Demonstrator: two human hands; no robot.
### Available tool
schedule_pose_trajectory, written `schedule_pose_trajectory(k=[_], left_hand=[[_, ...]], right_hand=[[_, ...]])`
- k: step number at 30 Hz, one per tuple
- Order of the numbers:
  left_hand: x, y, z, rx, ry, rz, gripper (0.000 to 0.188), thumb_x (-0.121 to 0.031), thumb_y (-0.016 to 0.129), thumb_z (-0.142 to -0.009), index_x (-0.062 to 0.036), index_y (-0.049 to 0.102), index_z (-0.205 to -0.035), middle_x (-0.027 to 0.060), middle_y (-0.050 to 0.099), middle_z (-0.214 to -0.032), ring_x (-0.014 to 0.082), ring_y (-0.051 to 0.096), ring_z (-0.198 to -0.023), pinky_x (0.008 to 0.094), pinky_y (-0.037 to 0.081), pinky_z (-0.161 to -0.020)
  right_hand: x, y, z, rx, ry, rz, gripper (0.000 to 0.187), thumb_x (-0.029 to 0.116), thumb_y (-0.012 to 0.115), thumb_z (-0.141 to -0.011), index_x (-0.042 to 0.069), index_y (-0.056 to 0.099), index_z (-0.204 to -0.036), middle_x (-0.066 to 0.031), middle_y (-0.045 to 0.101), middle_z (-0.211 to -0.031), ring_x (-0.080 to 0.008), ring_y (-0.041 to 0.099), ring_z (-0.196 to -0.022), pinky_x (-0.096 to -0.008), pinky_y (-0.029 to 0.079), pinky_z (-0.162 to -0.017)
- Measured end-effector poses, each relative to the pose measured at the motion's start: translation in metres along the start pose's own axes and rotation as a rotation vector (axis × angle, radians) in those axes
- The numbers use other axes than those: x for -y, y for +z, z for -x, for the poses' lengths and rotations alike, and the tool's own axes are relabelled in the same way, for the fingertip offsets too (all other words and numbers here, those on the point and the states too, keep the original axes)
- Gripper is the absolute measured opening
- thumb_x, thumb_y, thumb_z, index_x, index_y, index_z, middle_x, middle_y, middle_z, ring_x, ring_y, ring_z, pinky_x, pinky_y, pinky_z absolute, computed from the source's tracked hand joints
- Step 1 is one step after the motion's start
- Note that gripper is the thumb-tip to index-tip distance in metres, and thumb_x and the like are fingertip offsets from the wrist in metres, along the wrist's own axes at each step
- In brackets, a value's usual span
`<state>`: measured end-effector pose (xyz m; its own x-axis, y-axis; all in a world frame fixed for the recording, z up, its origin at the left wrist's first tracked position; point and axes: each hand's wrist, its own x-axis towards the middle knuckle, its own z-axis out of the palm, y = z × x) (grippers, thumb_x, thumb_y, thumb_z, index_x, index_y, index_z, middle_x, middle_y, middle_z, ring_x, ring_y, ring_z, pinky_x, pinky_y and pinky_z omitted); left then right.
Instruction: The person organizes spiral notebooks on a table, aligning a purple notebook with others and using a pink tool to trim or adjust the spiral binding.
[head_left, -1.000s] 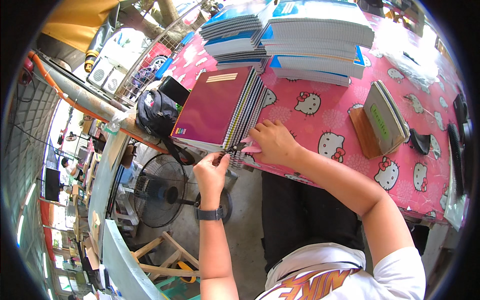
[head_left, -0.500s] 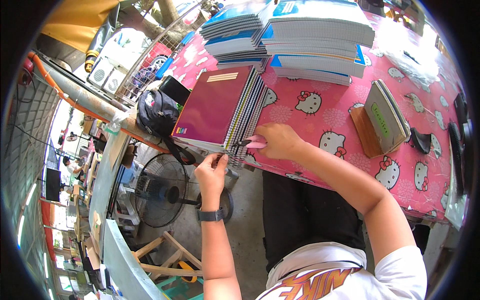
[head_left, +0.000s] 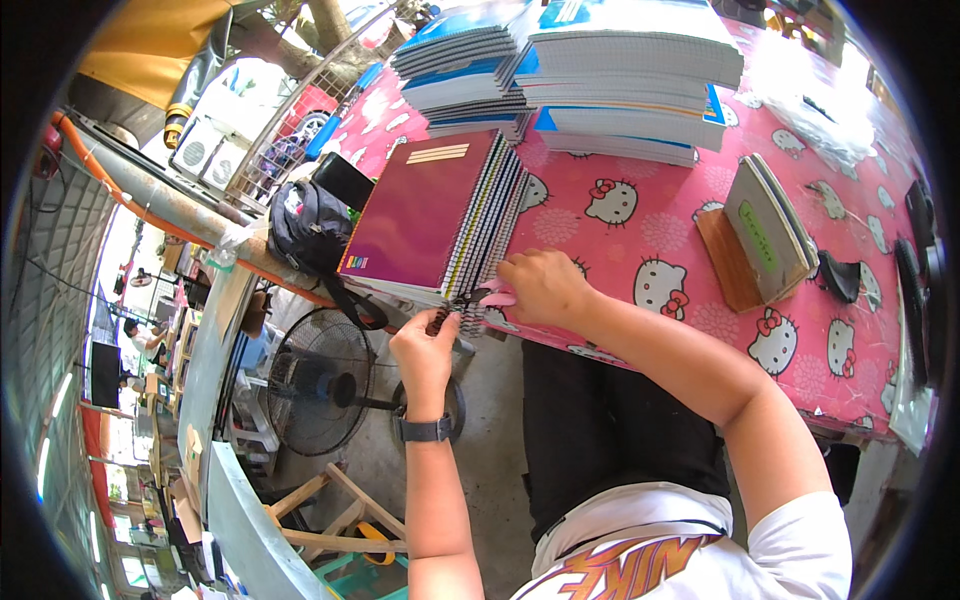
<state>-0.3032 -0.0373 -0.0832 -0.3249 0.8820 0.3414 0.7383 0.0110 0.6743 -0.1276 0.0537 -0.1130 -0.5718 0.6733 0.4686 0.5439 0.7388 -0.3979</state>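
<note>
Pink-handled pliers (head_left: 498, 294) are gripped in the right hand (head_left: 548, 288), fingers closed round the handles; dark nose is pointed left, at the near right corner of the spiral-bound notebook stack (head_left: 415, 215). Whether the nose is clamped on wire cannot be told. A dark coil end (head_left: 437, 321) is pinched between thumb and fingers of the left hand (head_left: 422, 350), just below that corner, near the plier nose. Stack is set at the near left edge of the pink table (head_left: 650, 235), maroon cover up, bound side to the right. Black bag (head_left: 303, 228) is placed just left of it. Taller blue-covered stacks (head_left: 630, 75) are piled behind. Brown wooden stand (head_left: 728, 262) is seen well right.
</note>
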Motion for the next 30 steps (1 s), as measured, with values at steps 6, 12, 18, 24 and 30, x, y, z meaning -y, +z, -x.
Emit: schedule_pose_trajectory(k=[6,12,18,24,30], left_hand=[[0.007,0.000,0.000,-0.005,-0.056,0.059,0.025,-0.017,0.072,-0.079,0.0073,0.067,-0.085,0.0038,0.062,-0.064,0.0068,0.055,-0.056,0.0232,0.046,-0.050],[0.009,0.001,0.000,0.029,-0.182,0.254,0.026,-0.020,0.072,-0.081,0.0053,0.068,-0.086,0.0043,0.063,-0.067,0.0073,0.057,-0.057,0.0230,0.049,-0.050],[0.010,0.004,0.000,0.081,-0.128,0.115,0.027,-0.020,0.072,-0.079,0.0053,0.068,-0.086,0.0083,0.065,-0.068,0.0114,0.058,-0.055,0.0253,0.048,-0.052],[0.015,0.007,-0.001,0.032,0.038,-0.012,0.024,-0.017,0.072,-0.077,0.0051,0.067,-0.087,0.0134,0.065,-0.072,0.0192,0.061,-0.059,0.0299,0.047,-0.058],[0.015,0.007,0.001,-0.037,0.181,-0.062,0.023,-0.016,0.072,-0.078,0.0050,0.068,-0.087,0.0117,0.064,-0.073,0.0163,0.060,-0.061,0.0282,0.046,-0.058]], right_hand=[[0.000,-0.002,-0.002,0.072,0.045,-0.064,0.029,0.033,0.069,-0.072,0.006,0.060,-0.079,-0.0107,0.063,-0.073,-0.0314,0.064,-0.072,-0.0414,0.051,-0.065],[-0.018,0.003,0.002,-0.091,-0.033,0.079,0.032,0.027,0.071,-0.066,0.006,0.060,-0.088,-0.0101,0.059,-0.085,-0.0285,0.059,-0.085,-0.0418,0.046,-0.073],[-0.010,0.006,0.001,-0.069,-0.069,0.114,0.038,0.028,0.073,-0.062,0.005,0.060,-0.090,-0.0098,0.060,-0.088,-0.0280,0.058,-0.088,-0.0402,0.044,-0.076],[-0.014,0.003,-0.002,-0.020,-0.090,0.099,0.037,0.029,0.073,-0.063,0.005,0.060,-0.088,-0.0105,0.061,-0.084,-0.0289,0.059,-0.084,-0.0410,0.046,-0.072],[-0.009,0.002,-0.004,0.086,0.002,-0.029,0.025,0.028,0.068,-0.068,0.005,0.062,-0.078,-0.0143,0.063,-0.072,-0.0329,0.064,-0.071,-0.0445,0.050,-0.062]])
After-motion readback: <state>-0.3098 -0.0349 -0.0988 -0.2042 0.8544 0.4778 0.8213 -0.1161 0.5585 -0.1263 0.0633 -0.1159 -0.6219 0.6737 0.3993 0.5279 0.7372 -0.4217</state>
